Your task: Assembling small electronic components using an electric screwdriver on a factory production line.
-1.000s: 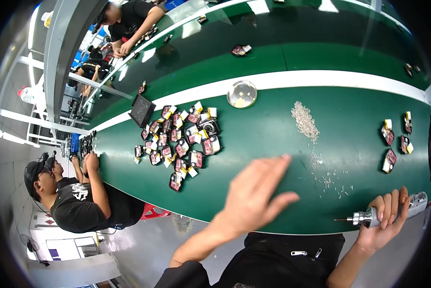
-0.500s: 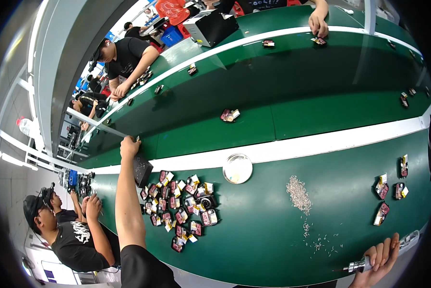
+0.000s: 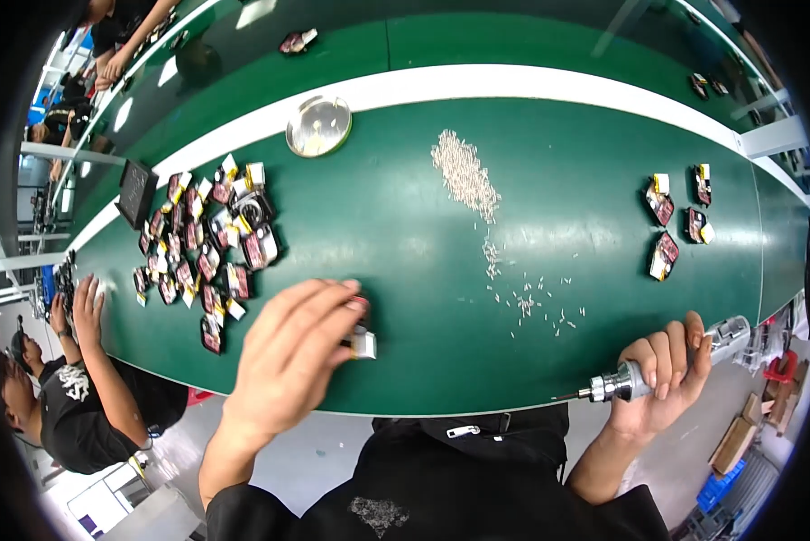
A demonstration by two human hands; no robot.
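My left hand (image 3: pixel 288 347) is closed over a small black part (image 3: pixel 362 343) with a red-pink face and a white-and-yellow tab, close to the table's front edge. Its fingers hide much of that part. An electric screwdriver (image 3: pixel 612 385) with a silver body lies in my right hand (image 3: pixel 659 374), fingers wrapped round it, its thin bit pointing left over the front edge. A cluster of similar parts (image 3: pixel 208 261) lies left of my left hand. Between the hands, farther back, is a pile of tiny silvery screw-like pieces (image 3: pixel 464 171), some scattered toward me.
A round shiny dish (image 3: pixel 319 126) stands at the back by the white rail (image 3: pixel 405 83). The black tray (image 3: pixel 137 193) leans at the far left. Several parts (image 3: pixel 663 256) lie at the right. Beyond the rail runs another green surface (image 3: pixel 477 36). A co-worker (image 3: pixel 107 397) sits at the left.
My left hand has come back from the black tray to the front edge and now holds a part. My view has tilted down. The screwdriver stays in my right hand.
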